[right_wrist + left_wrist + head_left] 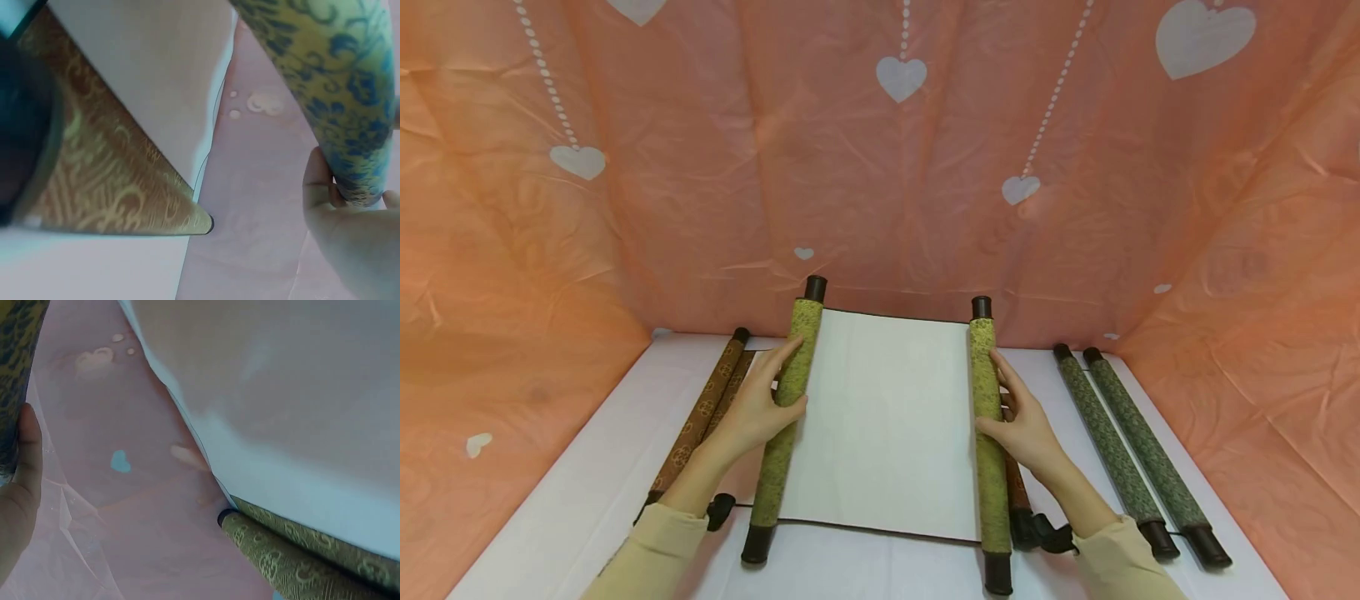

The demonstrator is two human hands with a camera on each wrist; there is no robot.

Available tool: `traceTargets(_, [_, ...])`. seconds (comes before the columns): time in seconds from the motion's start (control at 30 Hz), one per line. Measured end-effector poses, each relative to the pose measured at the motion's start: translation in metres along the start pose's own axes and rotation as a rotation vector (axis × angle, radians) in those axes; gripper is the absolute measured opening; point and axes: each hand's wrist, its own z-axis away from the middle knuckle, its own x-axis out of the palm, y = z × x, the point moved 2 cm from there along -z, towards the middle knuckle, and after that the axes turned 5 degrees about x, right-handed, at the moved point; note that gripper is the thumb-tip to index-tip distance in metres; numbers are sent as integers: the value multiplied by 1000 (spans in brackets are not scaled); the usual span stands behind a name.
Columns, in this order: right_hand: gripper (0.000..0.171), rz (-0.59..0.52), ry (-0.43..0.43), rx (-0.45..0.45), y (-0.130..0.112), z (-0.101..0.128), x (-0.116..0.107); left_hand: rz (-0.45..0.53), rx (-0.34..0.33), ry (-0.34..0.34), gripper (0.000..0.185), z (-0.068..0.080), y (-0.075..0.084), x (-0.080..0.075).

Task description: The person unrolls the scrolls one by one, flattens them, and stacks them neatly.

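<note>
A half-unrolled scroll lies at the centre of the white bench [587, 467], its blank sheet [880, 417] spread flat between two yellow-green patterned rolls with dark end knobs. The left roll [786, 417] runs from about 12 o'clock to 6 o'clock along the sheet's 9 o'clock edge, and the left hand [756, 408] curls its fingers and thumb around the middle of it. The right roll [988, 433] lies along the 3 o'clock edge, where the right hand [1022, 425] grips it, thumb on the inner side and fingers stretched along the outer side. At 9 o'clock of the left hand, a brown scroll [700, 417] with round gold motifs lies rolled up on the bench. Another brown roll [1017, 492] shows just beside the right roll, partly hidden under the right wrist. Further toward 3 o'clock, two dark green scrolls [1123, 450] lie side by side, rolled shut. A salmon-pink cloth [700, 167] printed with white hearts rises behind and at both sides of the bench.
</note>
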Motion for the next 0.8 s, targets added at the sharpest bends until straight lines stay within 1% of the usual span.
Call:
traceTargets(0.13, [98, -10, -18, 9, 0, 1, -3, -14, 13, -14, 84, 2, -2, -4])
traceTargets(0.27, [96, 14, -14, 5, -1, 0, -6, -22, -1, -35, 80, 4, -5, -8])
traceTargets(0.33, [94, 8, -12, 9, -2, 0, -7, -22, -18, -41, 79, 5, -7, -9])
traceTargets(0.47, [92, -35, -13, 19, 0, -2, -6, -22, -38, -37, 78, 5, -10, -11])
traceTargets(0.6, [97, -29, 0, 16, 5, -3, -3, -31, -44, -25, 80, 4, -10, -10])
traceTargets(0.67, [99, -10, 10, 18, 6, -3, -3, -36, -38, -23, 83, 4, -11, -11])
traceTargets(0.8, [99, 13, 33, 29, 6, -3, -6, -49, -2, -15, 83, 5, -14, -16])
